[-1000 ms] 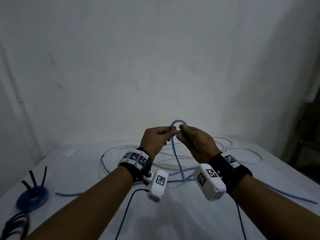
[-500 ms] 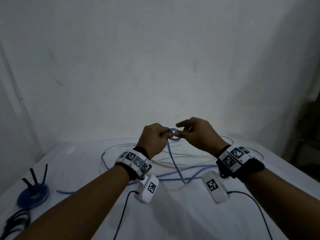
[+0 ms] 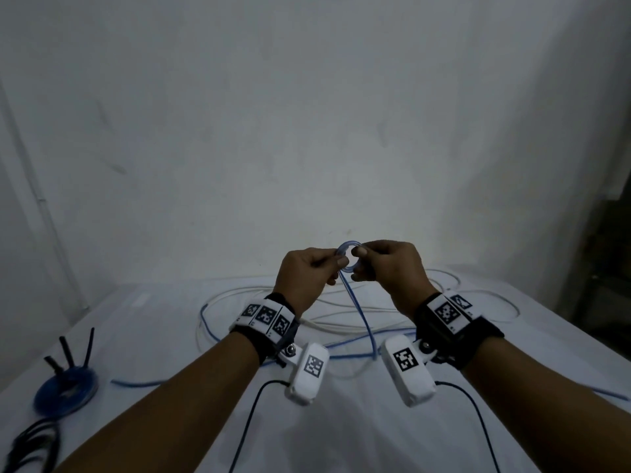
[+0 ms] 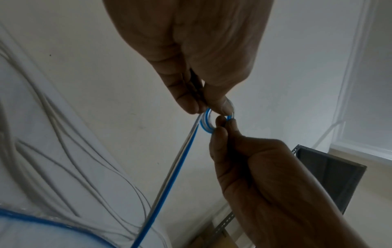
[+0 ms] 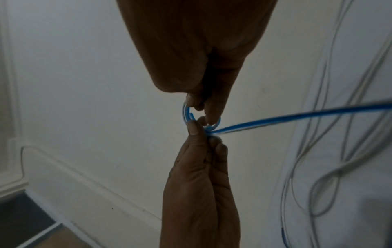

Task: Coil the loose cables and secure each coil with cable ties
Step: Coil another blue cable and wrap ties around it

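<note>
A thin blue cable [image 3: 362,312] rises from the white-covered table [image 3: 170,336] to a small ring-shaped coil [image 3: 348,257] held in the air. My left hand [image 3: 333,264] pinches the coil's left side and my right hand [image 3: 362,261] pinches its right side. In the left wrist view the left hand [image 4: 205,107] comes from above onto the coil [image 4: 206,123], with the right hand [image 4: 220,125] below; the loose blue cable [image 4: 169,176] trails down. In the right wrist view the right hand [image 5: 201,109] and left hand [image 5: 199,132] meet on the coil [image 5: 186,115].
Loose white cables [image 3: 341,322] sprawl over the table behind my wrists. At the left edge lies a tied blue coil [image 3: 66,387] with black cable ties [image 3: 68,349] sticking up, and a black cable [image 3: 30,445] near the corner. A dark shelf [image 3: 607,268] stands at the right.
The open loop held a second ago has been wound into a small closed ring between both hands. My right wrist rolled over, and both hands have stayed raised at the same spot.
</note>
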